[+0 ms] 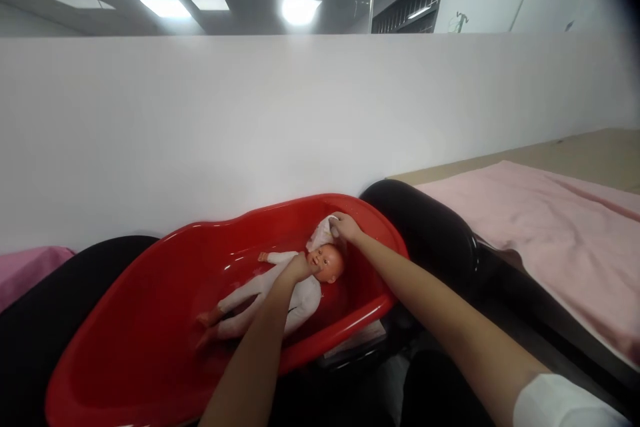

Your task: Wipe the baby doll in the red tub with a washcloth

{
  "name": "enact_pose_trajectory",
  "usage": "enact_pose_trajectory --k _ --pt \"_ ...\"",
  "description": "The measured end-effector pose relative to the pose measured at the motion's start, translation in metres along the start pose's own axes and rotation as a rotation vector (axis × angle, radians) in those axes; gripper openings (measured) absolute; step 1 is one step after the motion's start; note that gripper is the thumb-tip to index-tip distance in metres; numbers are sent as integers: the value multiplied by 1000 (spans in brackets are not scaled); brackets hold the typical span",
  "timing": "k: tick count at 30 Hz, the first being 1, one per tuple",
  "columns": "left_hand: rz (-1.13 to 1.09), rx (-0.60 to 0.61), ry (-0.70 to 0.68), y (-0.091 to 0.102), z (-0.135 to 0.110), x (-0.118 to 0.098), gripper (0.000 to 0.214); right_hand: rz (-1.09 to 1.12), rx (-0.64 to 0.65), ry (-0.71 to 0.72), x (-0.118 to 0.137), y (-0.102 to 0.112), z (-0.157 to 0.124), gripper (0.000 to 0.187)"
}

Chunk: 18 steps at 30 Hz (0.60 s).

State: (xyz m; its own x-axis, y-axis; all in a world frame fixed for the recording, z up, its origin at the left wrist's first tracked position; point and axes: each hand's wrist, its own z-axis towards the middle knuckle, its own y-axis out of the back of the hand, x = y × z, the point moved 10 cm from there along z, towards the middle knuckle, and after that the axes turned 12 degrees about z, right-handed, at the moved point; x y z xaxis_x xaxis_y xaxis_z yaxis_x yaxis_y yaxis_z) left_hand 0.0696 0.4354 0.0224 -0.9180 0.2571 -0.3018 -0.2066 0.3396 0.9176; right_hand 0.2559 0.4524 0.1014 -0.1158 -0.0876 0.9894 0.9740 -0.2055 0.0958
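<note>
A baby doll [270, 293] in a white suit lies on its back in a red plastic baby tub [150, 347], head toward the right end. My left hand [299, 269] rests at the doll's chin and neck, its fingers curled there. My right hand [344, 227] is closed on a small white cloth [323, 233] pressed against the top of the doll's head. Both my forearms reach in from the lower right.
A white partition wall [300, 120] rises right behind the tub. The tub sits on a black glossy surface [440, 233]. A pink towel [540, 233] covers a table to the right, and pink fabric [25, 267] shows at the far left.
</note>
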Motion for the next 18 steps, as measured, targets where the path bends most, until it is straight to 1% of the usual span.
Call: enact_pose_trajectory --k 2,5,7,9,12,14,16,18 --pt "24 -47 -41 -4 3 -10 67 -28 96 -23 -3 -12 -3 18" --pt "90 -126 -99 -9 -3 -12 69 -88 343 18 3 -36 -14 24" --pt "132 -168 -141 -9 -11 -14 64 -141 524 32 4 -56 -25 30" --pt "156 -204 -154 -7 -17 -17 59 -171 643 11 1 -73 -35 37" --pt "178 -187 -102 -8 -18 -19 52 -217 720 -16 -8 -96 -45 40" --pt "179 -154 -70 -13 -16 -18 55 -270 740 -30 -15 -106 -50 42" --pt "152 -170 -85 -15 -16 -18 60 -301 747 -38 -19 -109 -53 46" --pt "126 -209 -128 -15 -18 -18 64 -304 738 -39 -21 -107 -53 51"
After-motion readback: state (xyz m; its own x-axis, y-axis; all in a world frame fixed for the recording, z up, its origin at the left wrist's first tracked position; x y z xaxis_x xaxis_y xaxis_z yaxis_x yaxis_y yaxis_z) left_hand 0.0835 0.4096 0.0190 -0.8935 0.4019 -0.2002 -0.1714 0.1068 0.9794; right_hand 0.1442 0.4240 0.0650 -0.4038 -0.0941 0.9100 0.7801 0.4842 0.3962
